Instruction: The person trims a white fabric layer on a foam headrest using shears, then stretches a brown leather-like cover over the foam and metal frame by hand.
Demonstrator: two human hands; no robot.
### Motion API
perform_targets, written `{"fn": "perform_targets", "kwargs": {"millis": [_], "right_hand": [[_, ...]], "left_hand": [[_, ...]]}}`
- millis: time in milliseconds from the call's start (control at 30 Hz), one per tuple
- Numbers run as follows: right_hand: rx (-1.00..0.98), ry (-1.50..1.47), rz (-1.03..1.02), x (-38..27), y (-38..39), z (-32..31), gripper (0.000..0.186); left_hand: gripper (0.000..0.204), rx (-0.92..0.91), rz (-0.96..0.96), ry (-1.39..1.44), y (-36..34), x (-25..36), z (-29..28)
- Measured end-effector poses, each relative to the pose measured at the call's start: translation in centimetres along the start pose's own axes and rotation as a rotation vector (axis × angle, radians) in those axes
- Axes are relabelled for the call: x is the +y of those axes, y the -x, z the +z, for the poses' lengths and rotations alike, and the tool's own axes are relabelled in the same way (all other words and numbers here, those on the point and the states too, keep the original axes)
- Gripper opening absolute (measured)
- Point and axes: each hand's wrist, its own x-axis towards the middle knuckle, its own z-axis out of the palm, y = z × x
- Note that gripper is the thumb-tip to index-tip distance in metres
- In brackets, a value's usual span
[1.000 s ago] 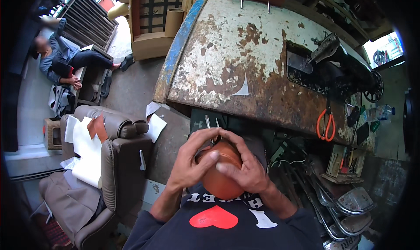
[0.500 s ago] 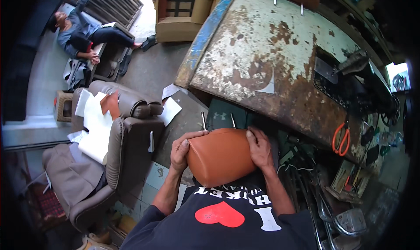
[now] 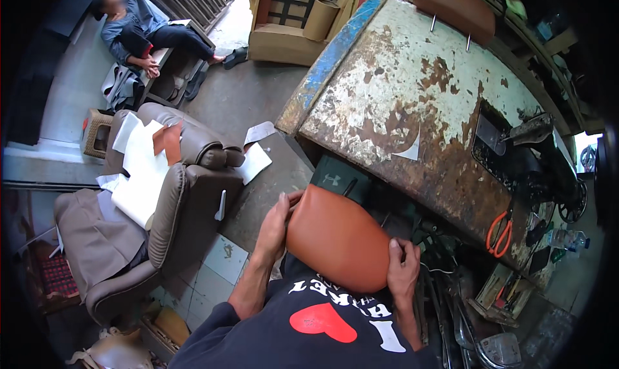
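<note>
Orange-brown covering is enclosing the headrest (image 3: 338, 240), which is sitting just off the near edge of the tabletop (image 3: 380, 88). The left hand (image 3: 277, 224) is curving part-open around the headrest's left side; the right hand (image 3: 403, 266) is bracing its right end with thumb and fingers bent. Both hands are holding it between them.

Status: the visible face is appearing fully covered and smooth, and no open seam is showing, so this side is seeming finished. The underside is facing away; whether any closing is remaining there cannot be told. The second headrest (image 3: 454, 8), lying at the tabletop's far edge, is likewise showing a covered face. Neither hand is touching the sewing machine (image 3: 538, 137) at the tabletop's right end or the scissors (image 3: 507, 239) at its near edge.

Count:
- Headrests: two are showing, each with two posts (image 3: 432, 23) protruding.
- Sewing machine: one is standing.
- Scissors: one pair is lying.
- White scrap (image 3: 409, 147): one is resting on the tabletop.
- Bottle (image 3: 570, 240): one is lying near the tabletop's right end.
- Armchair (image 3: 200, 208): one is standing left of the tabletop.
- Co-worker (image 3: 119, 43): one is sitting farther left of the tabletop.
</note>
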Motion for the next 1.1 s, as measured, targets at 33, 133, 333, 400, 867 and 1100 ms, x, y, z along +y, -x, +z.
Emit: {"fn": "perform_targets", "kwargs": {"millis": [33,133,333,400,867,1100], "right_hand": [[0.004,-0.011,-0.01,-0.5,0.4,-0.3,0.043],[-0.086,-0.017,-0.231,-2.6,1.1,-1.2,0.044],[-0.85,-0.285,-0.199,-3.8,2.6,0.3,0.037],[-0.887,-0.318,-0.521,-5.1,1.7,0.9,0.025],[-0.322,0.003,-0.65,-13.0,-4.4,4.1,0.036],[-0.613,-0.253,-0.258,-14.4,-2.4,2.3,0.03]], "left_hand": [[0.062,-0.002,0.014,-0.006,0.1,0.1,0.2],[0.055,-0.002,0.258,-0.399,-1.1,1.7,-1.6],[0.054,-0.563,0.403,-0.277,-8.5,6.3,-7.8],[0.054,-0.624,0.371,-0.237,-8.8,5.5,-7.5],[0.026,0.014,0.514,-0.988,0.0,8.6,1.4],[0.016,0.24,0.939,-1.016,0.3,5.6,3.1]]}}
